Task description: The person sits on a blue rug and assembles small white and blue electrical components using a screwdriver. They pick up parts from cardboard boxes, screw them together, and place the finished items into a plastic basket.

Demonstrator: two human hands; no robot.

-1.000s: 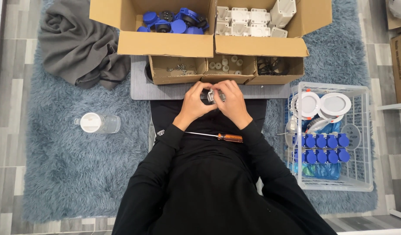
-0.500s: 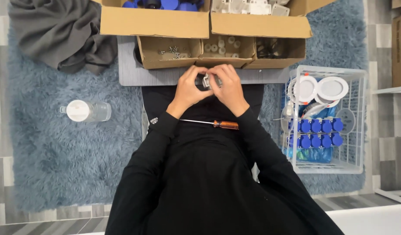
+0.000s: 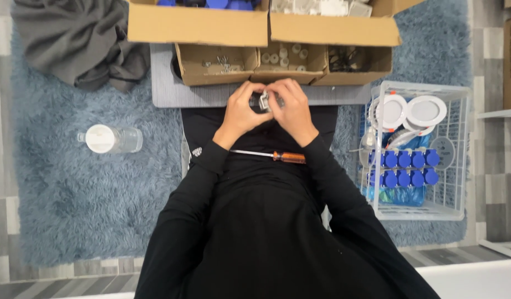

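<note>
Both my hands meet in front of my chest around a small dark and silver part (image 3: 264, 101). My left hand (image 3: 241, 111) grips its left side and my right hand (image 3: 291, 108) grips its right side; fingers hide most of the part. A screwdriver (image 3: 272, 155) with an orange handle lies across my lap just below my wrists. Right behind my hands a grey board (image 3: 172, 91) carries three small open cardboard boxes (image 3: 216, 63) with screws and small fittings in them.
Two big cardboard boxes (image 3: 197, 25) stand behind the small ones. A white wire basket (image 3: 458, 160) at my right holds round white lamp covers and several blue-capped parts. A clear bottle (image 3: 108, 138) lies on the blue shaggy rug (image 3: 72, 205) at left, grey cloth (image 3: 67, 39) behind it.
The view has shifted so everything sits slightly higher in the frame. My hands have stayed together on the small part, with only small finger movement.
</note>
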